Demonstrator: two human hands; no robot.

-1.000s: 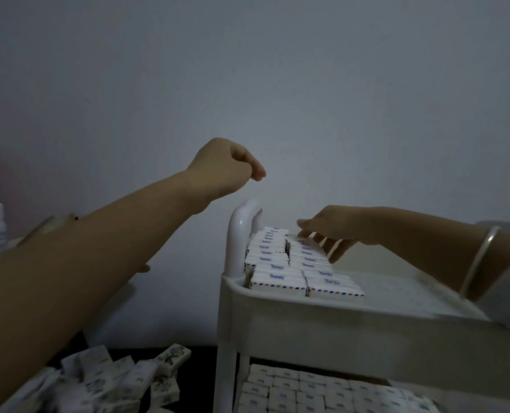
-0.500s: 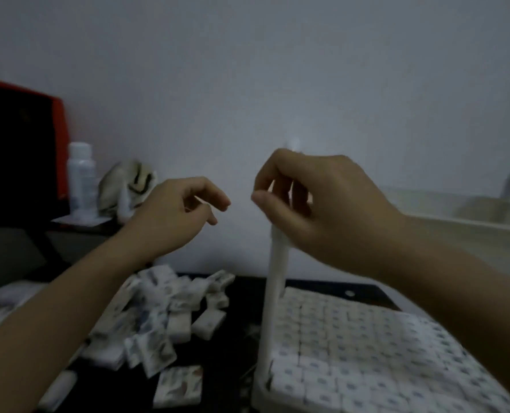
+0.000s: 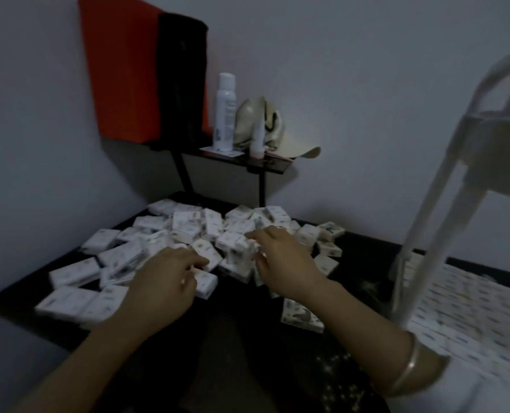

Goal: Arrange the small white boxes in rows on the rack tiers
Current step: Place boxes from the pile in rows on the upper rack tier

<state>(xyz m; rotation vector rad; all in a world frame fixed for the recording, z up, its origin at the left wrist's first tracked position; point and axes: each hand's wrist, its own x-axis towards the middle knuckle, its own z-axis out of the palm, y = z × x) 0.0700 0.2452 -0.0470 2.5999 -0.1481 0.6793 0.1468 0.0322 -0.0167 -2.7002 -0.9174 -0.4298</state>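
Badly blurred right hand (image 3: 283, 263) among boxes (image 3: 188, 225)

A single wide-angle camera, worn on the head, is looking forward and steeply down toward a wall corner. It is hovering close over the dark table (image 3: 364, 245) — taking in the loose small white boxes (image 3: 185, 228) centrally, with the rack (image 3: 492, 162) crowding the right edge.

Both bare forearms were extended forward side by side, palms down. The left hand (image 3: 164, 281) was the nearer one, its fingers bent downward, their hold too blurred to judge. The right hand (image 3: 283, 257) was slightly farther out, fingers loosely spread and slightly bent.
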